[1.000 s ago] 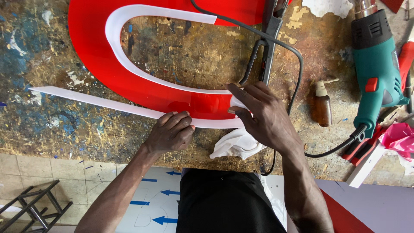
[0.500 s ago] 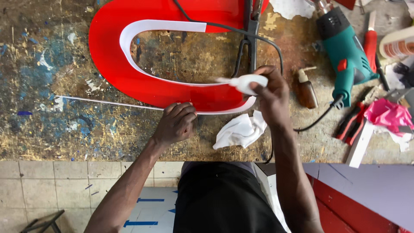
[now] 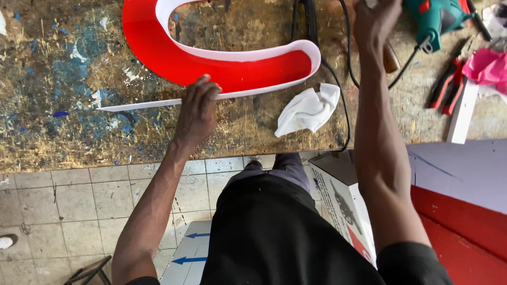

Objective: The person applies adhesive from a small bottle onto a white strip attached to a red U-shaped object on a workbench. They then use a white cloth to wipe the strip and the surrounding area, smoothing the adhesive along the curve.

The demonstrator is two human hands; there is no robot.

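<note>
The left hand (image 3: 196, 113) lies flat on the workbench (image 3: 58, 79), palm down, fingers stretched out and close together, gripping nothing. Its fingertips press on the lower outer edge of the curved red sign piece (image 3: 158, 50) and on the white edging strip (image 3: 142, 104) that runs along that edge. The strip follows the curve round the piece's right end and trails off free to the left over the paint-stained top.

The red sign piece lies flat in the middle of the workbench toward its far edge, and its upper part runs out of view.

The right hand (image 3: 376, 21) is stretched forward to the far edge of the workbench, at the top of the view, just beside the teal heat gun (image 3: 435, 16). Its fingers are cut off by the frame, so one cannot tell whether they are open or closed on anything.

A crumpled white cloth (image 3: 309, 109) lies near the bench's near edge, just below the right end of the red piece. A black cable (image 3: 346, 100) loops past the cloth. Red-handled pliers (image 3: 446, 87) and a pink rag (image 3: 486, 66) lie toward the right side.
</note>
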